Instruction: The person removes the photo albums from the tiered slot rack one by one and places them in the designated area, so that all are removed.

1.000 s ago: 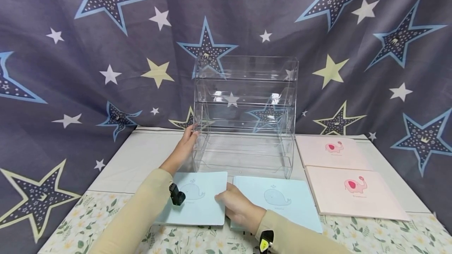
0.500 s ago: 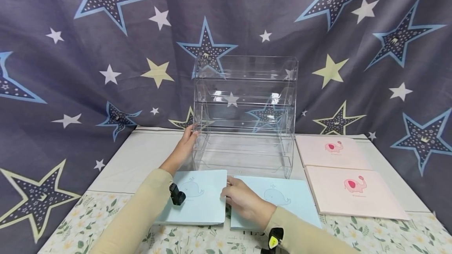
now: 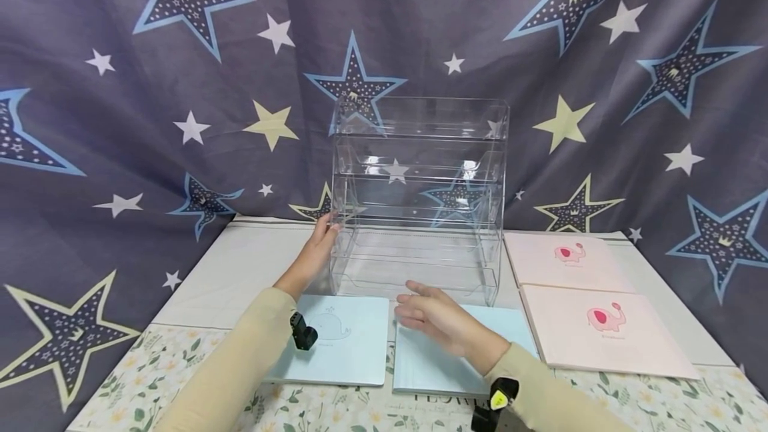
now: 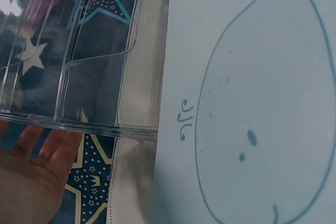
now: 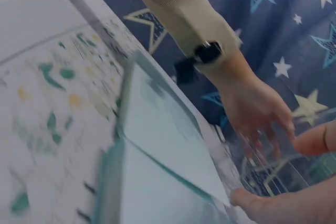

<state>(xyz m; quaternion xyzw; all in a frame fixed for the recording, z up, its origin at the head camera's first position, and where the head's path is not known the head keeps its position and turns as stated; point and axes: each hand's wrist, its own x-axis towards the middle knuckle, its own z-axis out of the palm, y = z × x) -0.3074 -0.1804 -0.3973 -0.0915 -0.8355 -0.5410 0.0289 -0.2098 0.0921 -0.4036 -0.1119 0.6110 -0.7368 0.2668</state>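
A clear tiered acrylic rack stands at the back middle. My left hand touches its left side panel, and the left wrist view shows the fingertips against that edge. Two light blue books lie in front of the rack: the left book, with a whale drawing, is partly under my left forearm. Over the right blue book hovers my right hand, fingers spread and holding nothing. That hand hides most of the cover.
Two pink elephant books, a rear one and a front one, lie right of the rack. A flowered cloth covers the table's front part. A dark star-patterned curtain hangs behind.
My right hand has let go of the left blue book's right edge and moved right over the other blue book. The left book now lies flat. My left hand stays at the rack.
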